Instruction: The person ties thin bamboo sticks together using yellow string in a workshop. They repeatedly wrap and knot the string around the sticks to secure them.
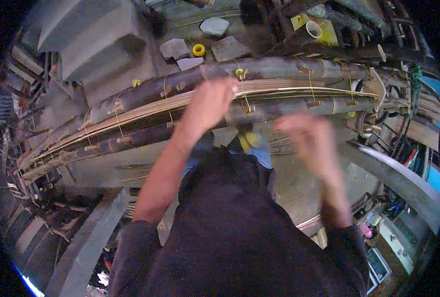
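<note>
Tan strips (274,87) in the head view, running the length of the frame between its far-edge pole (279,68) and near-edge pole (279,108)! Left hand (212,103) is over them mid-frame, beside a yellow cord (239,73); whether its grip clamps anything, I can't say. Right hand (306,129), a blur by the near edge, fingers curled, grip unreadable. Beyond the far edge: yellow ring (194,50), grey stones (214,26).

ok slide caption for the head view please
Left hand over thin pale strips lying lengthwise between two long dark poles, right hand motion-blurred close by.
</note>
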Action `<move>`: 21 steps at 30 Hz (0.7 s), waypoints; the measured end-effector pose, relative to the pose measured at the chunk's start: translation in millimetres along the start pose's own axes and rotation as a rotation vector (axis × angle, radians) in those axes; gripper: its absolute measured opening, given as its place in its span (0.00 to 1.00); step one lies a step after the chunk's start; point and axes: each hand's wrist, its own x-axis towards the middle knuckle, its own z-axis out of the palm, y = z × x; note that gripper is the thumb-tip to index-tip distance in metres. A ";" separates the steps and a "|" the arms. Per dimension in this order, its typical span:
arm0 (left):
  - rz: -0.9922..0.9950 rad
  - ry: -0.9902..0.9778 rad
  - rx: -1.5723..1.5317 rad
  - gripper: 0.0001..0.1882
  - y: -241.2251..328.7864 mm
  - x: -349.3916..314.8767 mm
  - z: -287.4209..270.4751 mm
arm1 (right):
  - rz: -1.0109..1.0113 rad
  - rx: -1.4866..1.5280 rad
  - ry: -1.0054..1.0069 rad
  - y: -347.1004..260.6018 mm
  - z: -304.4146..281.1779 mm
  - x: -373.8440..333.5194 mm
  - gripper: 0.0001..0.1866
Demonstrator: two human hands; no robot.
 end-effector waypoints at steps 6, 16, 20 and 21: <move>-0.014 0.246 0.215 0.11 -4.2 -4.1 46.0 | -0.247 -0.262 -0.313 -108.3 17.3 194.9 0.25; 0.001 0.333 0.430 0.10 -20.1 -6.0 56.1 | -0.364 -0.185 -0.146 8.6 47.1 126.6 0.15; 0.002 0.362 -0.055 0.15 3.6 0.6 50.9 | -0.266 -0.280 -0.621 71.7 128.9 31.4 0.13; -0.030 0.396 -0.395 0.17 18.4 11.5 41.1 | -0.225 -0.371 -0.735 73.8 143.6 41.0 0.14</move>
